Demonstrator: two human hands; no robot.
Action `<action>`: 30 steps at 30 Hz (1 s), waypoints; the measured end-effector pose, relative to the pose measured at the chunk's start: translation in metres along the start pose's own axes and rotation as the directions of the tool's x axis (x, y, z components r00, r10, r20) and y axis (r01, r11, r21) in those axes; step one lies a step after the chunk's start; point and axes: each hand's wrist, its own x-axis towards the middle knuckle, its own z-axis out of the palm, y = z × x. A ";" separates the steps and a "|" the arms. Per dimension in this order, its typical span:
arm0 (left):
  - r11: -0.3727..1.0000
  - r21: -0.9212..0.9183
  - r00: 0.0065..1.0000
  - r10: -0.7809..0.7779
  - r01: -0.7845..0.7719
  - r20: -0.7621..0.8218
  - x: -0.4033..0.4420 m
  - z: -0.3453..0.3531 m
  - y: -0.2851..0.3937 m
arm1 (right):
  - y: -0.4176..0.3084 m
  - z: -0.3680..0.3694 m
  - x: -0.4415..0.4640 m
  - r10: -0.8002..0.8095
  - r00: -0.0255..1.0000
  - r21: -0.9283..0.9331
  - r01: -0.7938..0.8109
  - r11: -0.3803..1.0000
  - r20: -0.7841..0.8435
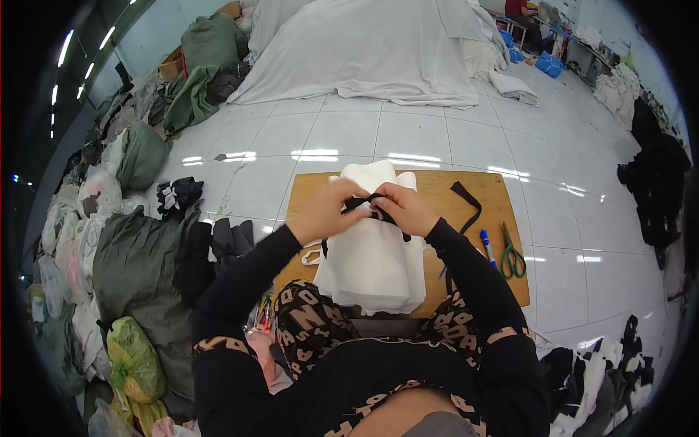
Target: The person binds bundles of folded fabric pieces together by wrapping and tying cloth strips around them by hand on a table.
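Tiled floor [415, 131] is filling mid-frame, with a pale sheet [364, 51] covering a big pile at top centre. Wood table [502, 191] is standing at centre, carrying the white stack [368, 269] near its middle. Left hand [333, 207] and right hand [409, 208] are sitting close together over the stack's upper part, both pinching the black strip [355, 203]. Strip is seemingly running round the stack; underside is hiding, can't tell. Looks like knotting.

For doing it well: 1 hand should be pinning the crossing while the other is drawing the end snug; tension should be staying even, flattening the stack without creasing its edges.

Right of the stack, 1 loose strip [467, 200], 1 blue marker [487, 246] and 1 pair of scissors [512, 264] are lying on the table. Bags, including 1 green bag [136, 357], are crowding frame left; dark cloth [652, 175] is heaping up far right; scraps [597, 386] are lying lower right. 1 person [515, 9] is sitting upper right.
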 end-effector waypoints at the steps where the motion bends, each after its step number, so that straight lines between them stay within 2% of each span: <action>1: 0.999 0.025 0.999 0.026 -0.026 -0.028 -0.009 0.005 -0.001 | 0.005 0.002 0.004 0.015 1.000 0.104 -0.014 0.994 -0.011; 4: 0.979 0.202 0.990 0.014 0.014 -0.137 -0.015 0.016 -0.016 | 0.003 0.000 0.012 -0.042 0.999 0.004 0.042 0.999 0.030; 5: 0.974 -0.042 0.975 -0.223 0.223 0.018 -0.013 0.014 -0.017 | 0.006 0.001 0.012 -0.043 0.999 0.018 0.042 0.999 0.022; 6: 0.860 -0.248 0.891 -0.400 0.446 0.218 -0.006 0.008 -0.019 | 0.010 0.002 0.012 -0.041 0.999 0.031 0.041 0.999 0.016; 7: 0.652 -0.390 0.754 -0.491 0.650 0.437 0.001 0.001 -0.019 | 0.012 0.003 0.012 -0.040 0.999 0.039 0.040 0.998 0.011; 8: 0.519 -0.478 0.706 -0.517 0.709 0.484 0.008 -0.010 -0.013 | 0.006 0.002 0.010 -0.046 0.999 -0.110 0.049 0.993 0.024; 9: 0.365 -0.536 0.639 -0.562 0.761 0.525 0.006 -0.009 -0.018 | 0.003 0.007 0.009 -0.207 0.977 -0.245 0.187 0.951 -0.058; 11: 0.047 -0.600 0.503 -0.598 0.799 0.623 0.008 -0.005 -0.033 | -0.004 0.022 0.003 -0.535 0.829 -0.527 0.385 0.758 -0.164; 13: 0.004 -0.666 0.543 -0.584 0.746 0.604 0.008 -0.003 -0.028 | -0.014 0.037 -0.001 -0.482 0.841 -0.438 0.348 0.829 -0.246; 15: -0.032 -0.703 0.556 -0.586 0.711 0.589 0.004 -0.001 -0.026 | -0.012 0.038 0.009 -0.566 0.798 -0.675 0.304 0.672 -0.205; 18: 0.161 -0.732 0.686 -0.523 0.662 0.506 -0.006 -0.006 -0.022 | -0.025 0.036 0.017 -0.733 0.675 -0.764 0.431 0.480 -0.080; 19: 0.236 -0.736 0.728 -0.502 0.635 0.467 -0.009 -0.007 -0.022 | -0.029 0.038 0.019 -0.672 0.724 -0.658 0.433 0.616 -0.152; 20: 0.471 -0.590 0.748 -0.508 0.656 0.427 -0.013 -0.010 -0.027 | -0.031 0.043 0.020 -0.595 0.775 -0.534 0.417 0.736 -0.214; 22: 0.723 -0.556 0.903 -0.407 0.410 0.138 -0.030 0.007 -0.037 | -0.041 0.050 0.025 -0.427 0.855 -0.284 0.349 0.893 -0.294; 23: 0.824 -0.497 0.947 -0.320 0.273 -0.010 -0.040 0.014 -0.038 | -0.044 0.052 0.031 -0.428 0.853 -0.334 0.326 0.884 -0.300; 24: 0.895 -0.234 0.907 -0.411 0.380 -0.097 -0.046 0.006 -0.017 | -0.046 0.054 0.038 -0.432 0.848 -0.382 0.307 0.872 -0.306; 26: 0.972 -0.077 0.893 -0.234 0.221 -0.384 -0.046 0.014 -0.005 | -0.036 0.053 0.054 -0.400 0.852 -0.465 0.218 0.858 -0.338; 27: 0.987 0.017 0.853 -0.127 0.157 -0.506 -0.048 0.017 -0.003 | -0.031 0.052 0.060 -0.341 0.860 -0.433 0.160 0.887 -0.380; 28: 0.971 0.212 0.903 -0.009 0.110 -0.430 -0.049 0.016 -0.010 | -0.022 0.051 0.064 -0.271 0.894 -0.442 0.095 0.892 -0.357; 30: 0.873 0.488 0.941 0.160 0.007 -0.299 -0.048 0.013 -0.024 | -0.020 0.046 0.067 -0.170 0.938 -0.474 0.007 0.881 -0.302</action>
